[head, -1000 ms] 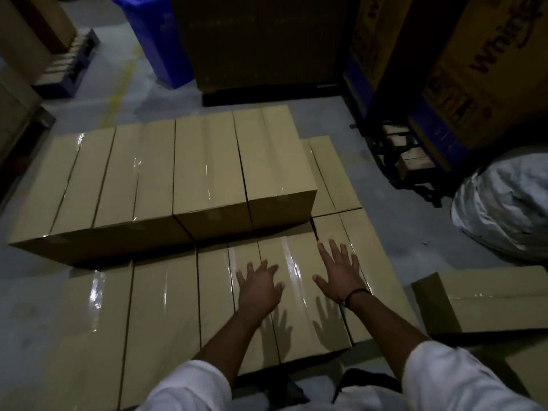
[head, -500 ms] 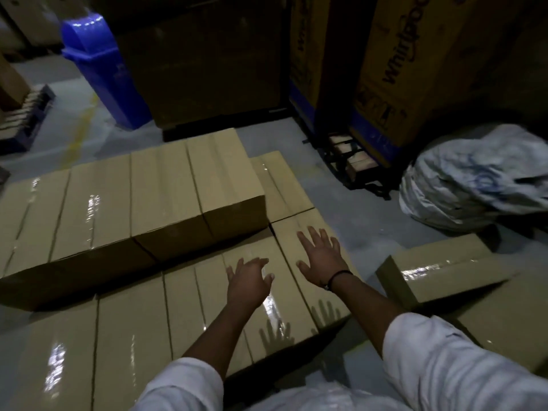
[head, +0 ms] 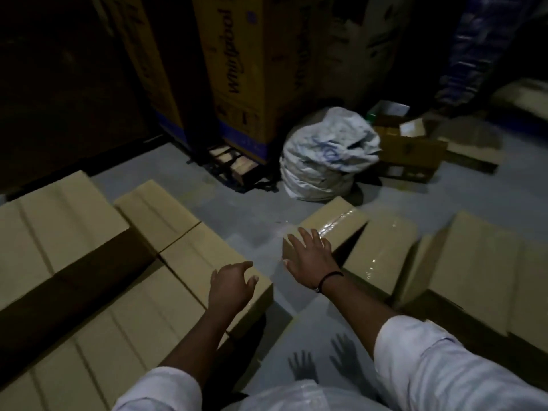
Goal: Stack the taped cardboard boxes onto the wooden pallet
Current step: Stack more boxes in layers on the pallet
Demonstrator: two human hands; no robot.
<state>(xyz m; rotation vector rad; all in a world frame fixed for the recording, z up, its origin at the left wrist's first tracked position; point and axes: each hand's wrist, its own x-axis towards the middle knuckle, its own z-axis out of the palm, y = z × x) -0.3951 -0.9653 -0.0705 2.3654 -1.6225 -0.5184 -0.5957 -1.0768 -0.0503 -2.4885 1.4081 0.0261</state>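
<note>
Cardboard all round: I see both hands out over taped boxes, gripping nothing.
My right hand (head: 310, 259) has its fingers spread over the near end of a sealed taped box (head: 335, 223) at 1 o'clock; I cannot tell if it is touching. My left hand (head: 232, 287), fingers loosely curled and empty, hovers over the corner of the stacked boxes (head: 166, 295) at 9 o'clock. At 12 o'clock a white sack (head: 326, 161) bulges, contents hidden; beside it an open carton (head: 412, 149) holds small packs.

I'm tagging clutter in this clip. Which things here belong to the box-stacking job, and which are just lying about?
Job: stacked boxes, loose taped box at the right hand, more loose boxes beside it, left hand.
Lying about: white sack, tall Whirlpool carton, open brown carton beside the sack.
</note>
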